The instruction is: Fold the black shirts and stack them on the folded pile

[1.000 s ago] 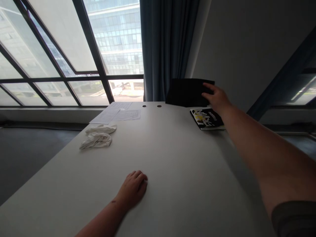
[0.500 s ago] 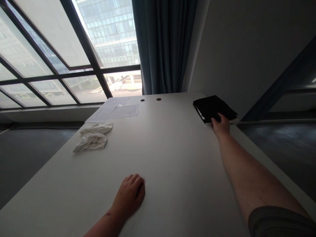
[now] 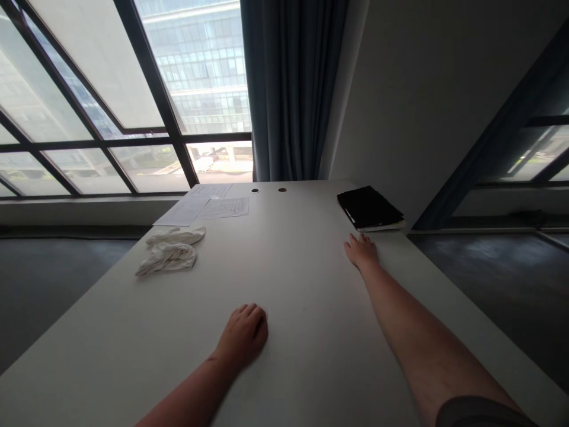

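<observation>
A black folder or notebook point(image 3: 371, 207) with pale page edges lies on the far right of the white table point(image 3: 293, 273). My right hand point(image 3: 362, 252) is just in front of its near edge, fingers apart and nothing in them. The folder's cover lies flat. Closer to me, left of the middle, my left hand point(image 3: 243, 332) rests palm down on the tabletop. Its fingers are curled in beside the thumb, and I see no object in it; the palm is hidden.
Crumpled white cloth gloves point(image 3: 171, 252) lie on the left side. Behind them are sheets of paper point(image 3: 224, 207) with writing. Two round cable holes point(image 3: 255, 190) sit near the far edge. A blue curtain point(image 3: 293, 89) hangs beyond the table, with windows on the left.
My right hand has let go of the black folder and drawn back toward me and left onto the table. My left hand stays at its place; the view has shifted slightly.
</observation>
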Demonstrator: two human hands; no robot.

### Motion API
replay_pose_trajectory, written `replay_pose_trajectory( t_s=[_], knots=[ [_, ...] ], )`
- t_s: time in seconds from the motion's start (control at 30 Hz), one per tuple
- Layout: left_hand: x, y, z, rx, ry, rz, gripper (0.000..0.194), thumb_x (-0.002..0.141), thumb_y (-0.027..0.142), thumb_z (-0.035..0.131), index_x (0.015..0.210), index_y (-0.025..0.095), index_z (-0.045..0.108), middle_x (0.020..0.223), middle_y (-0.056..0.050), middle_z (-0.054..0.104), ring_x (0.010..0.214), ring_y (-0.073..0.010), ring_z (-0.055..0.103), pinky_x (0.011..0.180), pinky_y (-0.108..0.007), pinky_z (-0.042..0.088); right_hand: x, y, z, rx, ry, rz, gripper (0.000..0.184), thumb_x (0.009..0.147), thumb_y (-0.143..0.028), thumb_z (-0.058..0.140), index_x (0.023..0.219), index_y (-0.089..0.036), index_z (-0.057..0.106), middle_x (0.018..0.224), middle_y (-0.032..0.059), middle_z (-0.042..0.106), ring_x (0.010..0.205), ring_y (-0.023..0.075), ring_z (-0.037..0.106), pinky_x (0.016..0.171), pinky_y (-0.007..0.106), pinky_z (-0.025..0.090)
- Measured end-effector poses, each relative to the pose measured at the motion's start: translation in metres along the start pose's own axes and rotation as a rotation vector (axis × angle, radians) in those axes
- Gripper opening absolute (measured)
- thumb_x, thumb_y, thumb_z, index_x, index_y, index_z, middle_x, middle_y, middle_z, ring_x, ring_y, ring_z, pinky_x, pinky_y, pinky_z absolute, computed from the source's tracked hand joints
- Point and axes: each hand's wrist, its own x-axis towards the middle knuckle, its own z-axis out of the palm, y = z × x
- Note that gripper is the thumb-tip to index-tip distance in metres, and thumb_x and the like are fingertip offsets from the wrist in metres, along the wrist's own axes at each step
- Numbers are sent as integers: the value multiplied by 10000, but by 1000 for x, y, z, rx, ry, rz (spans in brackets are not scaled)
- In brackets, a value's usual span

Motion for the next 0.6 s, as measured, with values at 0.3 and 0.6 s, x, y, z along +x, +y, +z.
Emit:
replay_pose_trajectory(
  t_s=[0.3,0.6],
  knots=[
    [65,-104,-29,178,268,-403,450,887,245,579,1332,241,640,1566,-125,464,1448,-334,382,1166,-502,319,-135,-54,9,-53,8,-285,612,1043,-438,336,1611,-224,415,1687,161,317,1544,359,297,1237,554,214],
    [63,-261,-84,238,211,-834,649,986,503,449,1602,303,406,1733,-138,177,1561,-442,139,1194,-636,168,-279,-74,13,150,-6,-617,578,985,-389,468,1558,-322,503,1669,88,379,1543,341,324,1245,603,215]
  ],
)
